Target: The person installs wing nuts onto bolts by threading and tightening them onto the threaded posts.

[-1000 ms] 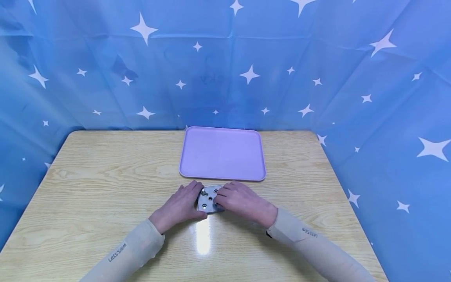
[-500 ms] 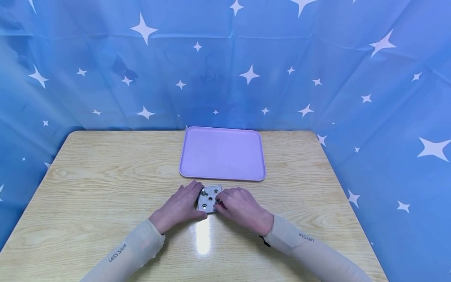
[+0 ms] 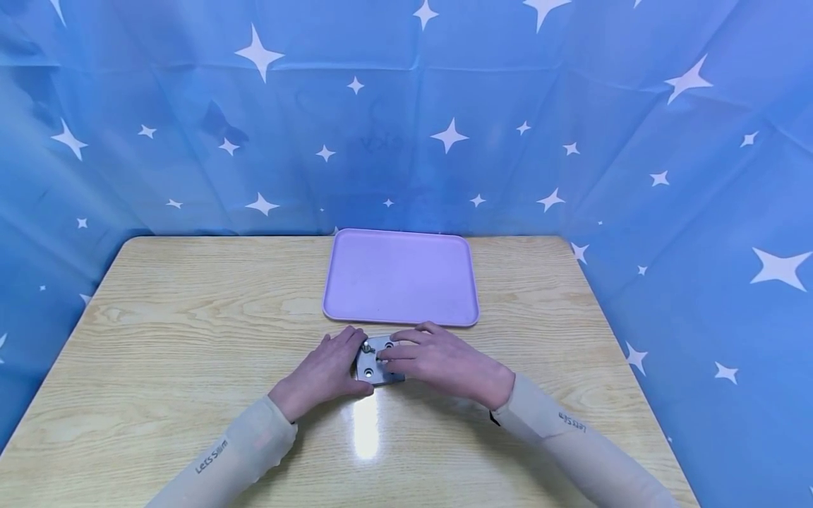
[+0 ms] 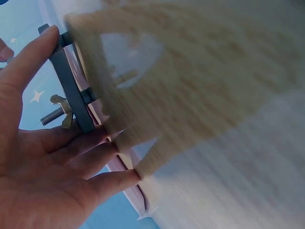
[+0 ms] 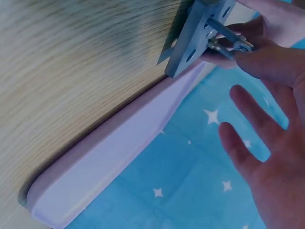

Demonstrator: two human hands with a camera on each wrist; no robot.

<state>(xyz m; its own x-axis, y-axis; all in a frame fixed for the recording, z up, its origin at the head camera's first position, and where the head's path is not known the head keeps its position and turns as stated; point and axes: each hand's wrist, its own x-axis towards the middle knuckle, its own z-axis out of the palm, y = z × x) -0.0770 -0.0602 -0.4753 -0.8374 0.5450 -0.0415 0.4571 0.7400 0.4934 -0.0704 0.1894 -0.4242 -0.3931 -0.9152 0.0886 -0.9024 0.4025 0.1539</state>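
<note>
A grey metal plate (image 3: 381, 379) with several holes stands just in front of the purple tray. My left hand (image 3: 325, 367) holds it by its left side; the left wrist view has the thumb on one end of the plate (image 4: 71, 83). A wing nut (image 4: 63, 110) sits on a threaded bolt (image 4: 51, 116) there, close to the left fingers. My right hand (image 3: 444, 363) reaches over the plate's right half. In the right wrist view its thumb pinches a wing nut (image 5: 243, 44) at the end of a long bolt (image 5: 223, 30), its other fingers spread. The index fingertip is hidden there.
The shallow purple tray (image 3: 401, 275) lies behind the plate, its rim close to both hands. All rests on a wood-grain table (image 3: 190, 317). A blue curtain (image 3: 406, 106) with white stars hangs behind and at the sides.
My right hand turns at the plate's right bolt: its fingers first curl in, draw back slightly, then extend leftward over the plate. My left hand and the plate stay put.
</note>
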